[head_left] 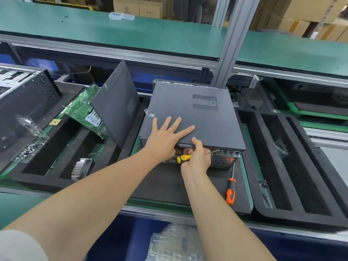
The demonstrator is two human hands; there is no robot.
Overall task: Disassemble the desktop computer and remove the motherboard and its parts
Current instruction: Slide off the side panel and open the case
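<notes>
Desktop computer (192,117) is lying on the worktop (160,187) at frame centre, left hand (166,133) pressing flat-fingered on its lid, right hand (197,157) gripping a yellow-handled screwdriver (183,158) at its lower edge.

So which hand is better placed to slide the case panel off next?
Probably the left hand: it lies flat on the panel, while the right hand grips the yellow screwdriver.

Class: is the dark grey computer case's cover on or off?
On: the dark grey metal cover closes its top; left hand lies flat on it.
</notes>
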